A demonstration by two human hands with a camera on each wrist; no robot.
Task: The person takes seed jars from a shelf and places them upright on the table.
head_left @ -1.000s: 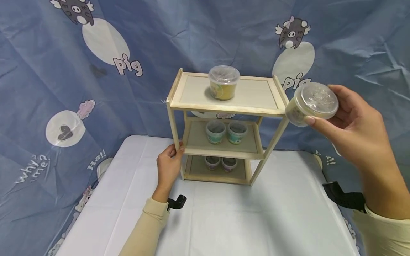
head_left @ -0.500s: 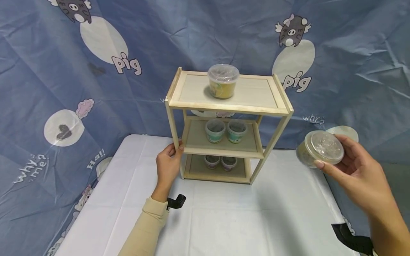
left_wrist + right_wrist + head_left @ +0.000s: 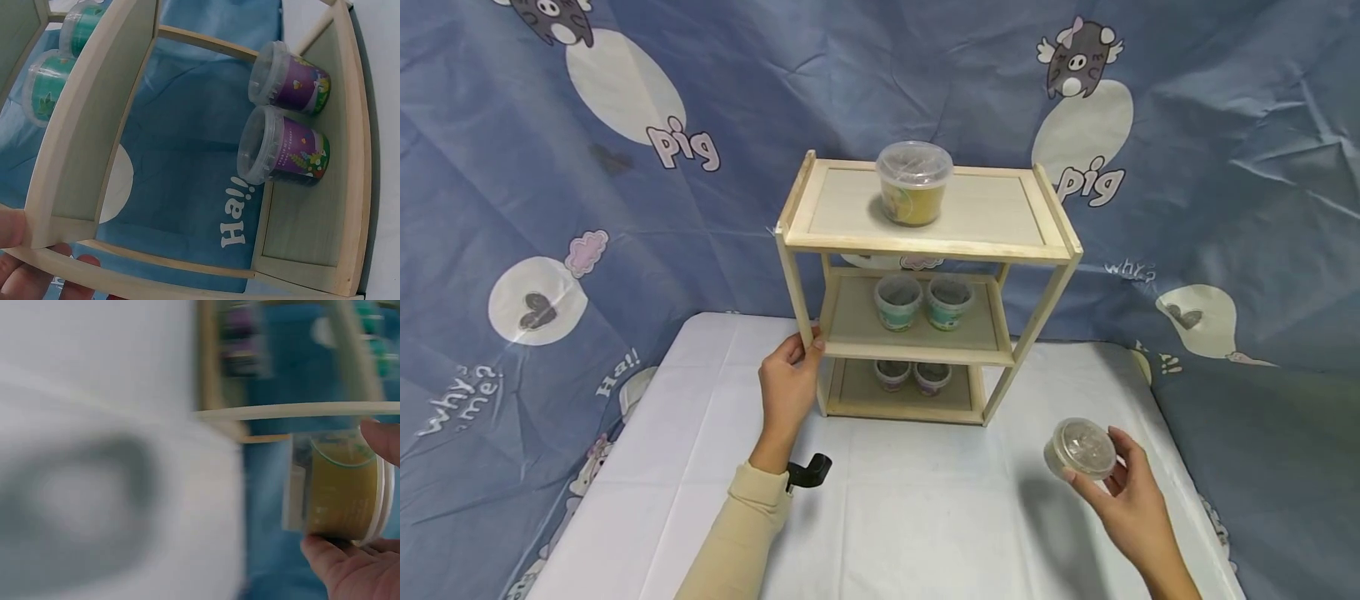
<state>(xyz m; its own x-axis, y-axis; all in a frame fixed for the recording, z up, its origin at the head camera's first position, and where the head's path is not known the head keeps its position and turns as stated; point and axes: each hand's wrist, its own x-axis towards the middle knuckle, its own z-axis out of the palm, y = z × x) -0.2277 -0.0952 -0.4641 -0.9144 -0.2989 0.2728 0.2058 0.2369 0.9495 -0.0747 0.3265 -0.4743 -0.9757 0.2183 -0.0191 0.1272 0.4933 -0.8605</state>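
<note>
Carrying hand, head view: right hand (image 3: 1133, 500), thumb and fingers pinching a clear-lidded round tub (image 3: 1081, 450) by its sides, apparently held above the white tabletop (image 3: 925, 517).
Tub's shift: lower and well apart from the top shelf, beside whose right end it was a second ago; judged to mean it is being taken away from the rack, not yet set down.
Wooden three-tier rack (image 3: 992, 208): beyond and left of that grip; top shelf, one yellow-labelled tub (image 3: 913, 200); middle, two teal-labelled tubs (image 3: 898, 313); bottom, two in shade, labels hard to make out.
Steadying hand: left hand (image 3: 788, 383), in the same place, pinching the left front post (image 3: 797, 292) at middle-shelf height.
Left wrist view: thumb over the shelf corner, fingers partly hidden behind the post; purple-labelled tubs (image 3: 301, 147) below and right of the grip; teal pair cut off by frame and shelf.
Right wrist view: same held tub, yellow label, its lettering too blurred to read; thumb one side, finger opposite; palm cut off; dark smear on the tabletop, probably shadow.
</note>
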